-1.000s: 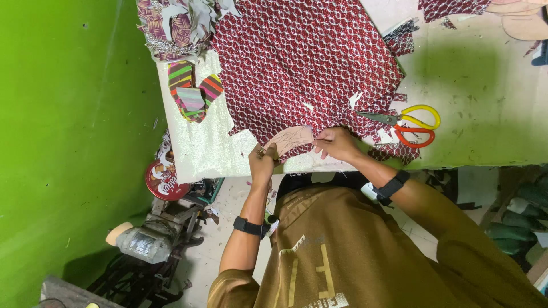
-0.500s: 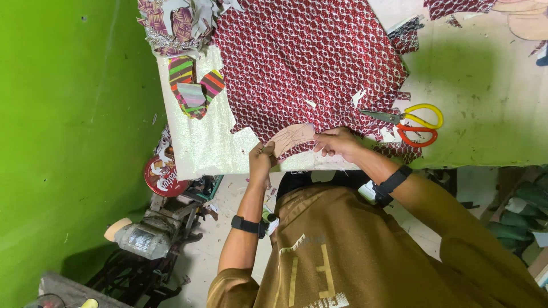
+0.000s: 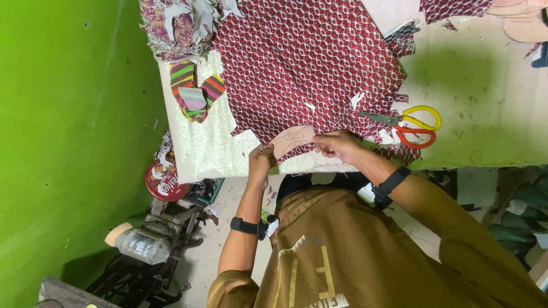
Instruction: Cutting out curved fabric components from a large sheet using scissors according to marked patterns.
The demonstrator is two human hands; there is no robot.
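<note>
We're positioning the pink pattern piece (image 3: 292, 140) on the red printed fabric (image 3: 308, 68) at the table edge; left hand (image 3: 261, 162) and right hand (image 3: 338, 145) pinch it. Next needs flat alignment; scissors (image 3: 408, 124) lie beside.

Hands: two, left hand (image 3: 261, 163) and right hand (image 3: 338, 144), both pinching one pink pattern piece (image 3: 291, 140)
Scissors: one pair (image 3: 406, 125), just beyond the right hand's grip
Red printed fabric: one large sheet (image 3: 308, 63) (under the grip)
Striped scraps: one small pile (image 3: 193, 94), well off from the left hand's grip
Wristbands: two
</note>
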